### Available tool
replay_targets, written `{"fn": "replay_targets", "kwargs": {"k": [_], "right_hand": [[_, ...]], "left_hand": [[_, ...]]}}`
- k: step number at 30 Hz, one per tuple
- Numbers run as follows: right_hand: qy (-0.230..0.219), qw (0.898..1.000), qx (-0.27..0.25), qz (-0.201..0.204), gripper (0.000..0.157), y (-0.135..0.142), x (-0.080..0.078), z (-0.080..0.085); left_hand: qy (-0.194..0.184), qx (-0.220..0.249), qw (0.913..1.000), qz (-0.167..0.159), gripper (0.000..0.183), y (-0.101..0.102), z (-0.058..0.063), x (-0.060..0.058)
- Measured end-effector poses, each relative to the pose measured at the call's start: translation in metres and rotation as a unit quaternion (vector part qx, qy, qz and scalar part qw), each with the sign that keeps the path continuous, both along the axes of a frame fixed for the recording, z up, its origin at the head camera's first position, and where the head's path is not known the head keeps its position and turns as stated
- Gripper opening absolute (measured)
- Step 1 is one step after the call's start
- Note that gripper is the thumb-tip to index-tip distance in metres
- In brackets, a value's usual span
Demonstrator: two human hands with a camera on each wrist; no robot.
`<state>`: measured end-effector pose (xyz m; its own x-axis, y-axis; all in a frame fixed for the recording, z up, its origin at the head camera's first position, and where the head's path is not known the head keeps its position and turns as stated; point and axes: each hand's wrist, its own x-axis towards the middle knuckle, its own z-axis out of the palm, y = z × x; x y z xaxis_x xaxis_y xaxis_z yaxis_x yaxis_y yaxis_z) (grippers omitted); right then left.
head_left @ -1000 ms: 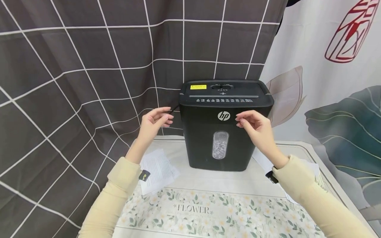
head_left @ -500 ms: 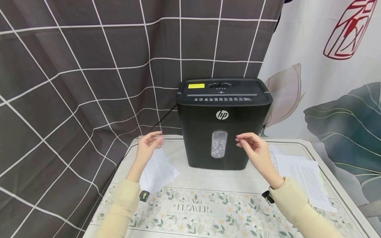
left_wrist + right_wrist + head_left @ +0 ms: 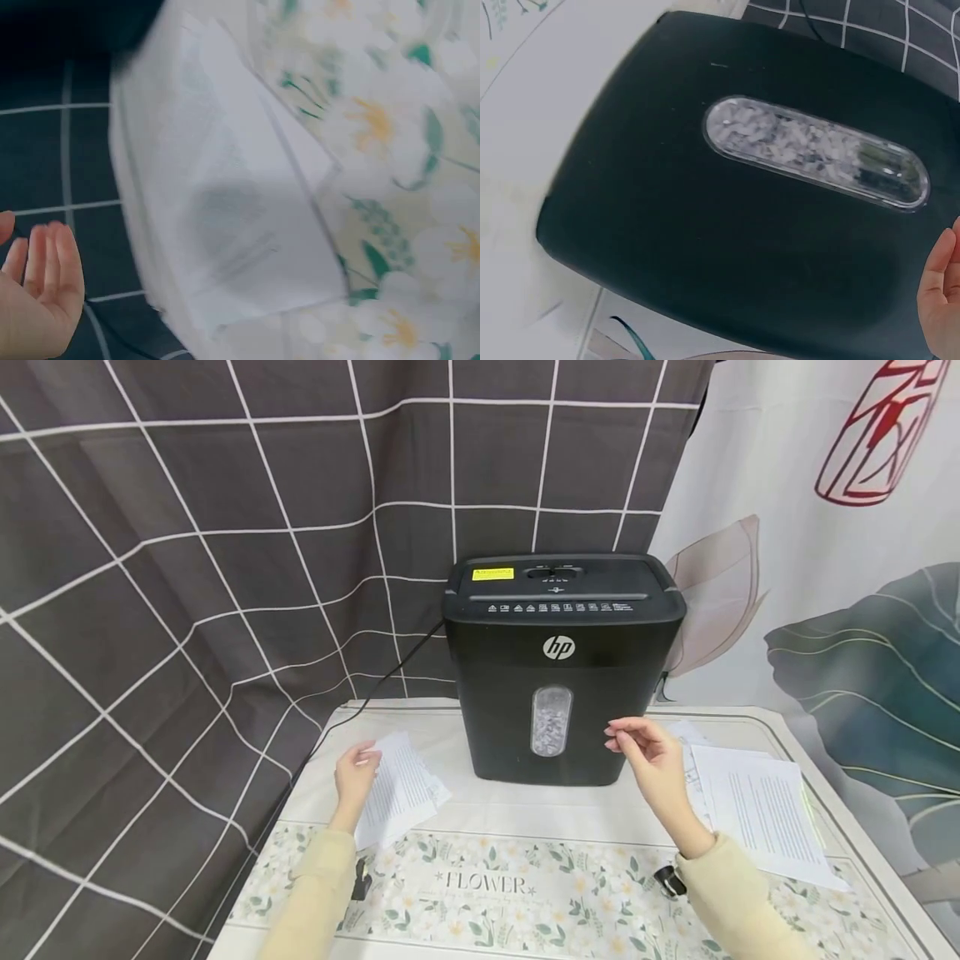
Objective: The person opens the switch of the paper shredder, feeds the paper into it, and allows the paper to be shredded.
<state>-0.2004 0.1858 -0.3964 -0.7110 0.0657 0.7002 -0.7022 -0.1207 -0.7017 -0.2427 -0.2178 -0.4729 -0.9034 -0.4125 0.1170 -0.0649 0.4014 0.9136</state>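
Note:
A black paper shredder (image 3: 517, 710) with an hp logo stands at the back of the table. White shreds show through its clear window (image 3: 817, 154). My left hand (image 3: 355, 781) is over the left edge of a stack of printed papers (image 3: 401, 789); in the left wrist view its fingers are bent a little and hold nothing. Whether it touches the papers cannot be told. In front of the shredder's lower right side hovers my right hand (image 3: 654, 768), its fingers loosely bent with nothing between them.
More printed papers (image 3: 768, 810) lie at the table's right. A black cord (image 3: 397, 668) runs from the shredder down the left side. Behind hangs a dark checked curtain (image 3: 300, 485); a floral mat strip (image 3: 487, 902) crosses the tabletop.
Both hands have come down from the height of the shredder's upper part. The left hand has moved down and left to the papers; the right hand has lowered beside the shredder.

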Motion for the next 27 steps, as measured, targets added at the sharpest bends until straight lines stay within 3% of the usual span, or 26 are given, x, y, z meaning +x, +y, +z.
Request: {"fn": "replay_targets", "kwargs": {"k": [6,12,16,21,23,27], "right_hand": [[-0.025,1.000,0.017,0.003,0.008,0.000,-0.001,-0.020],[-0.069,0.993,0.092,0.012,0.008,0.001,0.000,-0.039],[-0.081,0.988,0.132,0.018,0.010,0.000,0.002,-0.048],[-0.076,0.986,0.147,0.030,0.011,-0.001,0.003,-0.057],[-0.075,0.986,0.148,0.033,0.011,-0.003,0.004,-0.058],[-0.076,0.984,0.157,0.034,0.012,-0.005,0.004,-0.059]], "left_hand": [[-0.046,-0.061,0.9966,0.029,0.035,-0.007,-0.019,-0.003],[-0.086,-0.107,0.9902,0.027,0.045,-0.014,-0.031,-0.003],[-0.140,-0.121,0.9823,0.027,0.054,-0.020,-0.039,0.000],[-0.237,-0.132,0.9625,0.012,0.087,-0.022,-0.046,0.004],[-0.256,-0.137,0.9567,0.020,0.107,-0.019,-0.050,0.003],[-0.284,-0.141,0.9476,0.042,0.125,-0.010,-0.059,0.003]]}}
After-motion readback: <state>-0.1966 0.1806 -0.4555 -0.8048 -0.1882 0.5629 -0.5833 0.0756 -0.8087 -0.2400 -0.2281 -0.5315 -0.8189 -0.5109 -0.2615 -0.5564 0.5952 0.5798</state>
